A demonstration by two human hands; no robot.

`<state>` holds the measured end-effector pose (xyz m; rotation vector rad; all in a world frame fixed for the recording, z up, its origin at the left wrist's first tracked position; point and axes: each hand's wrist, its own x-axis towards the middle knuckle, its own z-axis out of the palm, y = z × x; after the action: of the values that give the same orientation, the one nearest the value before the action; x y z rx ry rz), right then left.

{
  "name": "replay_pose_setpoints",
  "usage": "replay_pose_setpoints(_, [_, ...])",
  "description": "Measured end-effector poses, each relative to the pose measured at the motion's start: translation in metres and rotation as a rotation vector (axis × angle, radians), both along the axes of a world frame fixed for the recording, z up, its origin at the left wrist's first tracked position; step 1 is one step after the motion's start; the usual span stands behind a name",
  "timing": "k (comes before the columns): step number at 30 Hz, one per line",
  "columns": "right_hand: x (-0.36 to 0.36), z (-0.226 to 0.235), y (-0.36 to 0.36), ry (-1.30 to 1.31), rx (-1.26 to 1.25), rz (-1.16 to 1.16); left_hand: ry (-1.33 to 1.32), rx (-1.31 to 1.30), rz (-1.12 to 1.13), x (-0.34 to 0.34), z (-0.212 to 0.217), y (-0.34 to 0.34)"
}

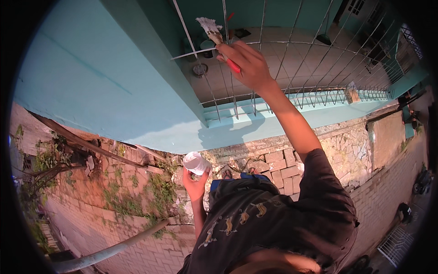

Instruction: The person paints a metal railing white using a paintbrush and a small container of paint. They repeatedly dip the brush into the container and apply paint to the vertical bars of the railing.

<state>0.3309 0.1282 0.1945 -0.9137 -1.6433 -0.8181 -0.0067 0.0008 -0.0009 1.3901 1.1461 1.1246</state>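
My right hand (246,66) is raised at the metal window grille (288,43), fingers closed round the handle of a paintbrush (212,31). White paint coats the bristles, which point up and left beside the upright bars; a red part of the handle shows below my fingers. Whether the bristles touch a bar, I cannot tell. Lower down, in front of the light blue wall, my left hand (195,183) is wrapped round a white cup (196,162). Its inside looks white, but the contents cannot be made out.
A turquoise pillar (105,68) stands left of the grille, above a low wall ledge (255,119). Behind the bars lies a tiled floor (283,64) with a bucket (207,48). Paving bricks (280,166), weeds (159,192) and a pole (114,246) are around my feet and left.
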Motion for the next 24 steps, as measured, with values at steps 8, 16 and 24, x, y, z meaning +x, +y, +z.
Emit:
replay_pose_setpoints(8, [0.014,0.005,0.013,-0.033,0.050,-0.141,0.010,-0.015,-0.020,-0.002,0.000,0.002])
replay_pose_setpoints(16, [0.026,0.018,0.004,0.402,0.008,0.131,0.013,-0.011,-0.037,0.007,0.002,0.002])
replay_pose_setpoints(24, [0.021,0.019,0.009,0.037,0.094,-0.103,0.021,0.002,-0.044,0.006,0.002,0.001])
